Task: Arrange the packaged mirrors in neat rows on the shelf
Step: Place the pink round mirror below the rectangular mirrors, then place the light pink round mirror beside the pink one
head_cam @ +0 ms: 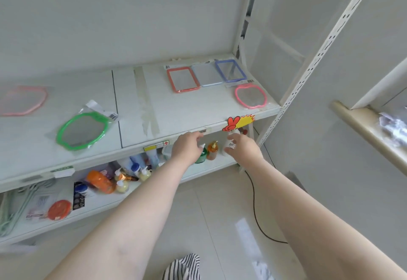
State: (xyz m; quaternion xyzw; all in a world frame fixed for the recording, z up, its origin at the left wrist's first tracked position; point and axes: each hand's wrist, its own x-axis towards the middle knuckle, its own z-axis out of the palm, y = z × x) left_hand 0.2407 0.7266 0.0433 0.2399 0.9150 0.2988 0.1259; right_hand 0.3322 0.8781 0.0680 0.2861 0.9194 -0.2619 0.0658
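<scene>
Left hand (186, 145) and right hand (243, 147) hover loose and empty at the shelf (176, 112) edge. The green mirror (82, 130) lies apart, likely next to join the row.

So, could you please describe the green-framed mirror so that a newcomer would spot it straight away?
Look at the upper shelf, left of the dark seam. The green-framed mirror lies flat in clear wrap near the front edge. It is the only green, wavy-edged one; its neighbour, the pale pink mirror, lies farther left.
</scene>
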